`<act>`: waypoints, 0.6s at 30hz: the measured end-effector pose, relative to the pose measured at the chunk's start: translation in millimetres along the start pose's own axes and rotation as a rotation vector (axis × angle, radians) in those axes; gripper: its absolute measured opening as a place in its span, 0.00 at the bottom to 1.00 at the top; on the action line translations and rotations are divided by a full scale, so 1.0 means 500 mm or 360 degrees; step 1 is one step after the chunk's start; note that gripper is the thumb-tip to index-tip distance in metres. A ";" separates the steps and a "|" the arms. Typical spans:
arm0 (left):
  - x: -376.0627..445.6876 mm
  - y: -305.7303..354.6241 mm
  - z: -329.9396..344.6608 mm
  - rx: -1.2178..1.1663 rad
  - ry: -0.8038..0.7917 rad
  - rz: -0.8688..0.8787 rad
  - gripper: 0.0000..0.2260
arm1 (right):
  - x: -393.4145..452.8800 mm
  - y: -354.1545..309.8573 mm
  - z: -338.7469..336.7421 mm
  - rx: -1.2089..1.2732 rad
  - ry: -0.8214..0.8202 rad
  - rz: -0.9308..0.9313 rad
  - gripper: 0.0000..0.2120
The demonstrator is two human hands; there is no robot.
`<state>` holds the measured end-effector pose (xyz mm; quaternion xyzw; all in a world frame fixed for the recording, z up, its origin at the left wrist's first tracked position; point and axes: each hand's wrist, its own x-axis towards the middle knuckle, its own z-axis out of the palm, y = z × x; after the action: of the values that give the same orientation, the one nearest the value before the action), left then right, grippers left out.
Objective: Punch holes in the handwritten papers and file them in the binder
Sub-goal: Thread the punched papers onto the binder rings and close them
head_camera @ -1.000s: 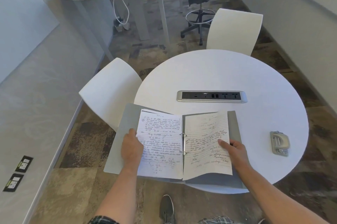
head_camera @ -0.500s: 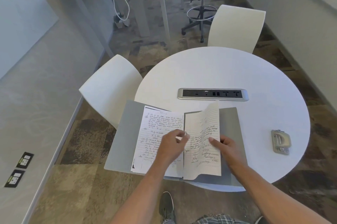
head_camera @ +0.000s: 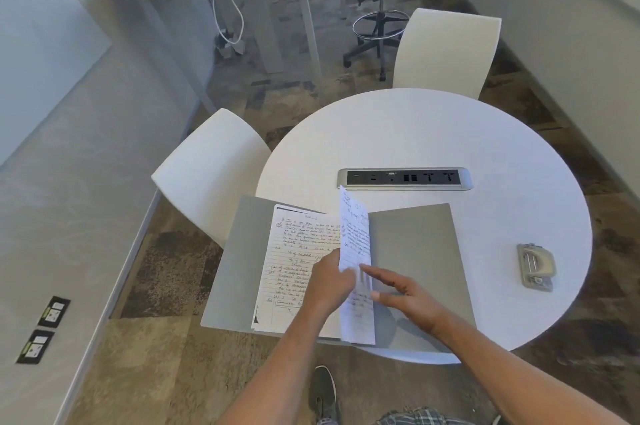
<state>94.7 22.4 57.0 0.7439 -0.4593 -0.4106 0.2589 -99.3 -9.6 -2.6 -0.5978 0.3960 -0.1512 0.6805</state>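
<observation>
Round white table (head_camera: 415, 133) carries everything. Grey binder (head_camera: 415, 244) lies open flat on near edge, directly under both hands, left cover overhanging rim beyond left hand (head_camera: 329, 281). Silver hole punch (head_camera: 535, 267) sits on tabletop well to right of right hand (head_camera: 405, 289), apart from binder. Recessed power-socket strip (head_camera: 405, 178) set into tabletop beyond hands, just past binder's far edge.
</observation>
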 end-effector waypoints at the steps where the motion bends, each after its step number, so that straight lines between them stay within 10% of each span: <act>1: 0.000 -0.002 -0.009 0.0040 0.0019 0.0004 0.15 | -0.002 0.003 0.000 -0.0073 0.0008 0.0036 0.26; 9: 0.030 -0.044 -0.115 0.0230 0.0186 -0.0045 0.16 | -0.006 0.044 0.006 -0.1535 -0.0282 0.0071 0.42; 18: 0.054 -0.125 -0.182 0.0725 0.0437 -0.0268 0.12 | -0.016 0.095 0.017 -0.1680 -0.0345 0.0161 0.48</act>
<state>208.0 26.7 47.2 0.8671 -0.4370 -0.2123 0.1099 -111.2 13.2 -44.3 -0.8507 0.3739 0.1638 0.3310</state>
